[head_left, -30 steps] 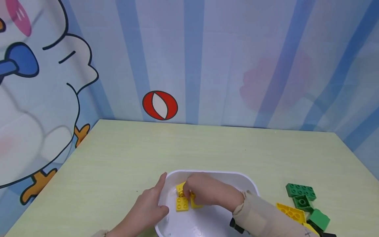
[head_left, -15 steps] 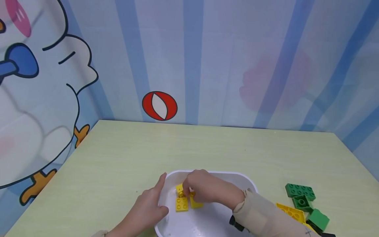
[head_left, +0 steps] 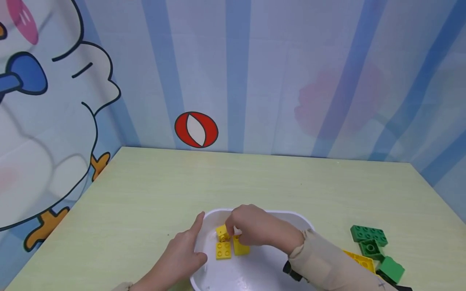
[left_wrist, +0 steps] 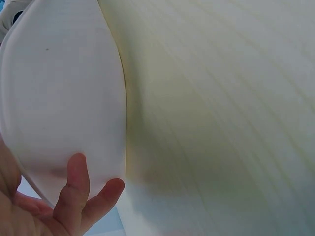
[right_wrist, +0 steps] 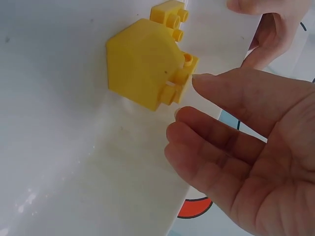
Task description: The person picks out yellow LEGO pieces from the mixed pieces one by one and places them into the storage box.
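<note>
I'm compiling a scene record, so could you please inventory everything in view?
table: one, pale green, foreground
tub: one, white, on the table
yellow blocks: three, yellow, inside the tub
green blocks: at least three, green, right of tub
yellow pieces: at least one, yellow, beside these
dark objects: at least two, black, lower right
printed backdrop: three sides, mostly blue, around the table
left hand: one, bare, at tub's left rim
right hand: one, bare, by the yellow blocks
sleeves: two, beige, at the wrists

White tub (head_left: 251,273), bricks (head_left: 371,249) on table (head_left: 145,202)
</note>
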